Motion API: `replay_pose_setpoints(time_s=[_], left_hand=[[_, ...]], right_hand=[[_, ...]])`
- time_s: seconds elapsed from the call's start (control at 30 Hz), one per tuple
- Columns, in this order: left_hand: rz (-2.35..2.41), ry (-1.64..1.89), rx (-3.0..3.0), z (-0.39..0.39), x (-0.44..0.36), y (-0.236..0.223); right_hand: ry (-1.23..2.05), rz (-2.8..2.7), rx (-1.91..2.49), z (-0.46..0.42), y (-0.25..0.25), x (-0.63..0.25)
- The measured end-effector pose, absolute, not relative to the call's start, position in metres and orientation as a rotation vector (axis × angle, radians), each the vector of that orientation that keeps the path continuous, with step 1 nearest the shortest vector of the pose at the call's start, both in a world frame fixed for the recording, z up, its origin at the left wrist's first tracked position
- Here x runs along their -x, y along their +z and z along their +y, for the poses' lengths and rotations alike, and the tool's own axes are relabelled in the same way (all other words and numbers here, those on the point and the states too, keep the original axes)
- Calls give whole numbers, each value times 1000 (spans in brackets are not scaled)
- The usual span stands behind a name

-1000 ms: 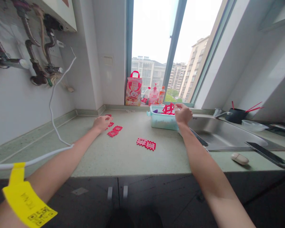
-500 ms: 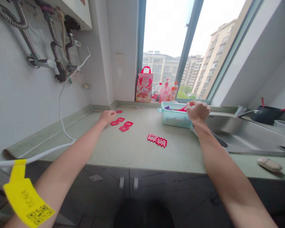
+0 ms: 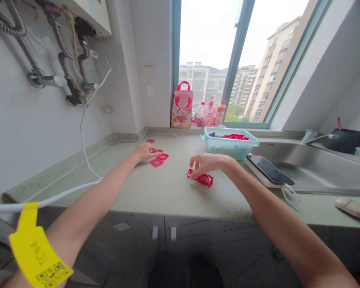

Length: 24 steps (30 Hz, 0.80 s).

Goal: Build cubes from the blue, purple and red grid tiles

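Several red-and-pink interlocking plastic tiles lie flat on the counter. My left hand [image 3: 144, 153] rests over a pair at the left, hiding most of it, with its fingers bent and apart. Just right of its fingertips lies a joined pair of tiles [image 3: 157, 161]. Farther back sits a single small red tile [image 3: 150, 141]. My right hand [image 3: 208, 163] arches above another joined pair [image 3: 206, 180], thumb and fingers apart; the thumb tip seems to touch the left tile. A light-blue plastic basket [image 3: 228, 150] behind it holds more red pieces and something purple.
A phone [image 3: 265, 169] on a white block, with a cable, lies beside the steel sink [image 3: 315, 170]. A soap bar [image 3: 352, 207] sits front right. On the sill stand a pink bag [image 3: 182, 110] and bottles [image 3: 209, 114]. A white cable [image 3: 87, 160] with a yellow tag hangs left.
My right hand has come from the basket, leftward and nearer, to the front tile pair. My left hand has shifted right onto the left tile pair. The view has moved slightly.
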<state>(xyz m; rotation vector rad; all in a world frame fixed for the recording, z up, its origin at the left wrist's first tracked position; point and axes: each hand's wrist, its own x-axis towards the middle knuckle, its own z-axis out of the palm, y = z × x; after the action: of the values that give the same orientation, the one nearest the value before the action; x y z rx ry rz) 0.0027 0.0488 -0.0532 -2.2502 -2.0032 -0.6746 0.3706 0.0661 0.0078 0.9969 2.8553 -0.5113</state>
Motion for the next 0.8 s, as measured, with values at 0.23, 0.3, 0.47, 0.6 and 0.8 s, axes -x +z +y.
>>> replay_pose_setpoints(time_s=[0.23,0.3,0.47,0.6,0.8], left_hand=[[-1905,-617,2343,41,-34,-47],[-1860,-603,2384,37,-48,-46],[-1723,-609,2507,32,-78,-45],[-1701,-602,2565,33,-83,-45],[-1601,-647,2625,36,-75,-51]], right_hand=[[-425,3000,-959,72,-9,-362],[-345,3084,-964,75,-12,-361],[-230,3391,-988,83,-17,-359],[-278,3535,-1042,85,-26,-352],[-340,3505,-1053,83,-36,-342]])
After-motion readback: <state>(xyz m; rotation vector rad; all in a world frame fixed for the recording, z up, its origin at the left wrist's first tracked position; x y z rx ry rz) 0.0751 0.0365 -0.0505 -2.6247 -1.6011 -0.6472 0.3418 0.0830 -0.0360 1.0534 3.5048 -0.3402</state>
